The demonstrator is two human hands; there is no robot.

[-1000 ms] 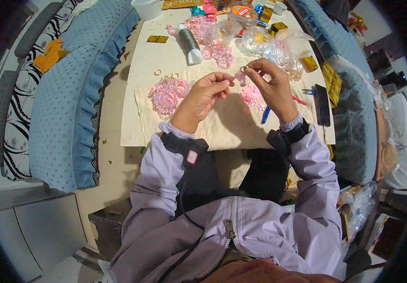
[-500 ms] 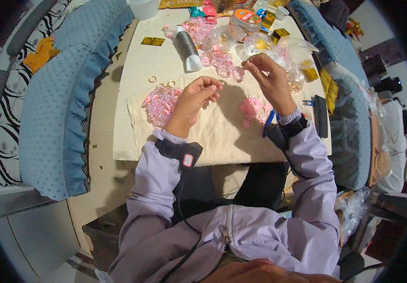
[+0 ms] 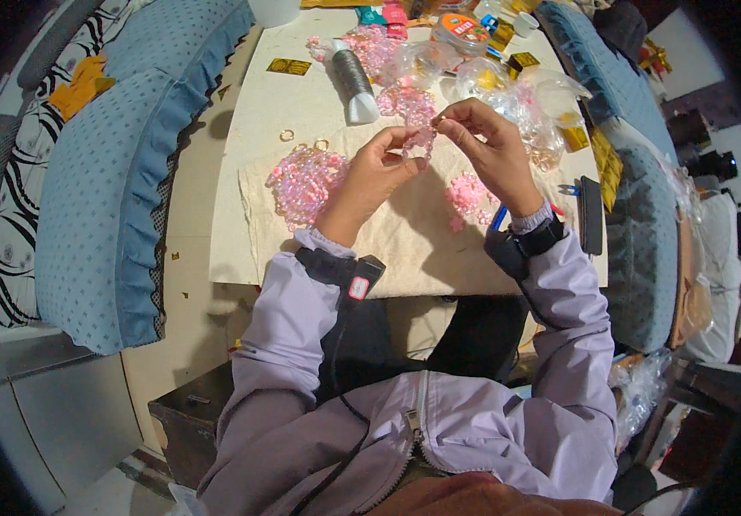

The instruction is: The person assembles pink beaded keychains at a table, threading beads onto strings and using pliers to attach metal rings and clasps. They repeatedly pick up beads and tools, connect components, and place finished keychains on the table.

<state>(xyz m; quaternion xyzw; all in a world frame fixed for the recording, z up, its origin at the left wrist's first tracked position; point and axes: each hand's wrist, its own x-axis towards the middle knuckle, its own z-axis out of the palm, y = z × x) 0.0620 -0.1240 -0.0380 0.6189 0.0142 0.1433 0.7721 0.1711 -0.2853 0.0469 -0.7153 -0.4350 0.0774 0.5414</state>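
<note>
A short strand of clear pink beads (image 3: 422, 144) is held up between my two hands over the cloth. My right hand (image 3: 492, 153) pinches its upper end between thumb and fingertips. My left hand (image 3: 372, 179) is closed around its lower part, with thumb and fingers on either side. Close to my left wrist lies a pile of pink beads (image 3: 295, 182). Under my right hand is a smaller heap of pink flower-shaped beads (image 3: 465, 193). Just beyond my fingers, more pink bead strands (image 3: 407, 101) lie on the table.
A spool of dark thread (image 3: 353, 79) lies beyond my hands. Gold rings (image 3: 322, 144) sit by the bead pile. Clear plastic bags (image 3: 535, 105) and a round tub (image 3: 460, 34) crowd the far right. Blue-handled pliers (image 3: 498, 217) and a dark case (image 3: 590, 215) lie at right.
My left hand has moved right and farther away, and now grips the strand. My right hand has come slightly nearer to it. The view has shifted a little.
</note>
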